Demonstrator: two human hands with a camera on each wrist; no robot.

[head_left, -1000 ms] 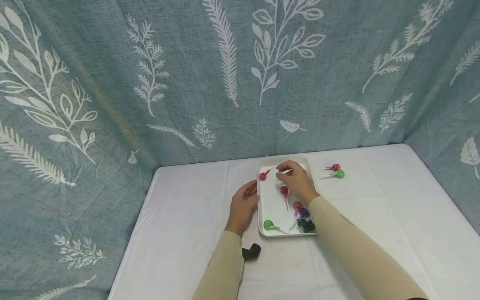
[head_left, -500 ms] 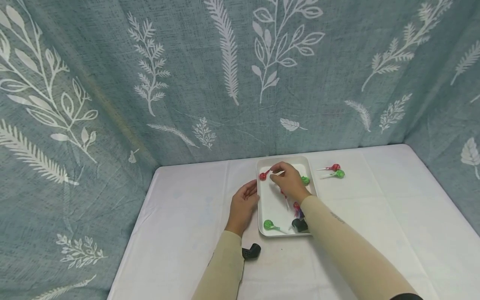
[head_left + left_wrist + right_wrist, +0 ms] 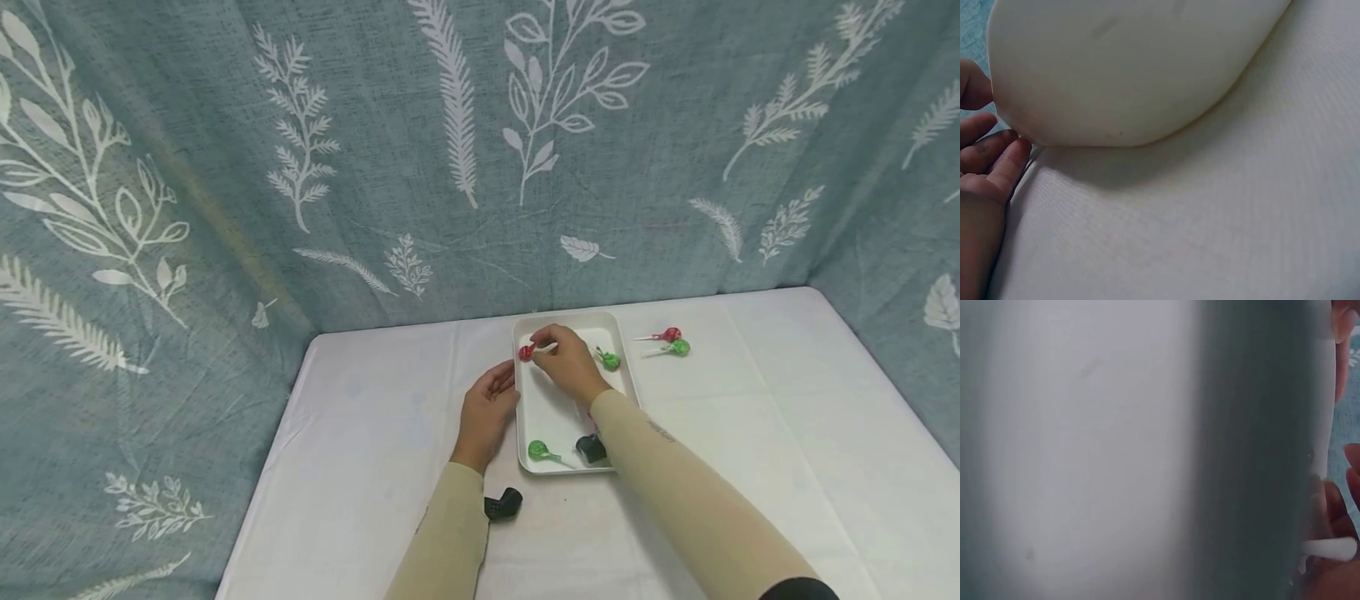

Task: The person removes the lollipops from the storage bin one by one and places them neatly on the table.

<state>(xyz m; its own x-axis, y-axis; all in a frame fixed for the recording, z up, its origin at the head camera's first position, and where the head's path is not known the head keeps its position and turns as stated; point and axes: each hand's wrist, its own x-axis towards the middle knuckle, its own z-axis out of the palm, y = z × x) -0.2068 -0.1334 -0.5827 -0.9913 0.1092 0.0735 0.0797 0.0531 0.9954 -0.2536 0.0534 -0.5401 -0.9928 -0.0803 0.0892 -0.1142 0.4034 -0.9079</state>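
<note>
A white rectangular tray (image 3: pixel 543 408) lies on the table. Inside its far left corner, my right hand (image 3: pixel 568 367) pinches a red lollipop (image 3: pixel 526 353) by the wrapper below its head. The right wrist view shows the white stick (image 3: pixel 1333 549) between the fingers. My left hand (image 3: pixel 483 417) rests against the tray's left side, its relaxed fingertips touching the outer wall, as the left wrist view also shows. One green lollipop (image 3: pixel 610 362) lies at the tray's far right and another green lollipop (image 3: pixel 538 450) at the near left. My right forearm hides the near right part.
Outside the tray on the right lie a red lollipop (image 3: pixel 672 334) and a green lollipop (image 3: pixel 680 347), side by side. Black wrist devices (image 3: pixel 504 503) hang beneath the sleeves. A patterned blue-green curtain (image 3: pixel 480 167) stands behind the white-covered table. A blurred shape fills much of the right wrist view.
My right hand has moved left along the red lollipop's stick to just below its head. Its forearm now covers the red and purple lollipops mid-tray and uncovers the far-right green one. The left hand stays.
</note>
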